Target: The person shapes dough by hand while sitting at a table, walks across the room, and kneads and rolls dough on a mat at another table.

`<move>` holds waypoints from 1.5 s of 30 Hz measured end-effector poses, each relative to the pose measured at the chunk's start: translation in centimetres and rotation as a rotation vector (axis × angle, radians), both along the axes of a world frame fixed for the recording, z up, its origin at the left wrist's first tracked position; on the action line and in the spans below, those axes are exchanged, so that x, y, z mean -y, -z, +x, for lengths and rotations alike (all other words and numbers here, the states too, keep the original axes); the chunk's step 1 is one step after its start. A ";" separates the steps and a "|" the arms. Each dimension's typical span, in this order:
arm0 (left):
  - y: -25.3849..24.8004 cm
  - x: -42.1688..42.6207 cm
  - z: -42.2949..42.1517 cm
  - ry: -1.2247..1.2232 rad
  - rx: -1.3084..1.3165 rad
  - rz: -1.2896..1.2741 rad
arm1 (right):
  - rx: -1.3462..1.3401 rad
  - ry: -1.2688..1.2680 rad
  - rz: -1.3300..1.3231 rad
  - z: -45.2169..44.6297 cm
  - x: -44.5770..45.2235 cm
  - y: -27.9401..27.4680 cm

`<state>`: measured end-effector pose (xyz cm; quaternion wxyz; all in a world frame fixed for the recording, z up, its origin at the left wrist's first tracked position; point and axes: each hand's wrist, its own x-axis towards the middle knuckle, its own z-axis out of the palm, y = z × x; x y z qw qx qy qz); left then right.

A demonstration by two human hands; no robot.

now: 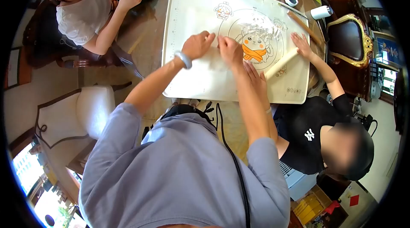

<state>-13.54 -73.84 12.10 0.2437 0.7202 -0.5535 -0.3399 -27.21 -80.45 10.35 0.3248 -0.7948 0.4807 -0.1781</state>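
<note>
Left hand (197,45) and right hand (231,51): curled closed, contents indiscernible, over mat (192,10). Pin (281,63) on mat, rightward — a knock looks possible, a co-worker's hand (255,78) crowding the right wrist.

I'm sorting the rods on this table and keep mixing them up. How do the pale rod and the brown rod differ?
The pale rod is cream-colored, while the brown rod is darker. The pale one lies between another person's hands; no hand touches the brown one. They slant in opposite directions in the view. Both are long and slim.
</note>
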 end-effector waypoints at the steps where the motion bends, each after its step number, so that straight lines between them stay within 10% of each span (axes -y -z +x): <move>1: -0.7 -1.1 -0.7 0.034 0.072 -0.014 | -0.027 -0.072 -0.170 -0.2 -1.2 0.0; 7: 3.1 -5.2 -3.6 -0.042 0.387 -0.706 | 0.216 0.002 -0.688 -0.7 -6.9 2.9; 21: 1.5 4.3 -0.9 -0.020 0.353 0.181 | -0.278 0.002 -0.162 2.9 2.5 2.4; 29: -0.1 -1.2 0.3 -0.299 -0.322 -0.096 | 0.088 0.052 0.284 -0.7 -1.3 -2.4; 34: 3.0 -5.2 -2.4 -0.064 0.359 -0.633 | 0.161 -0.020 -0.651 -0.8 -7.4 1.9; 45: 4.9 0.5 -1.6 -0.160 0.463 -0.361 | -0.011 0.026 -0.579 1.5 -1.6 3.8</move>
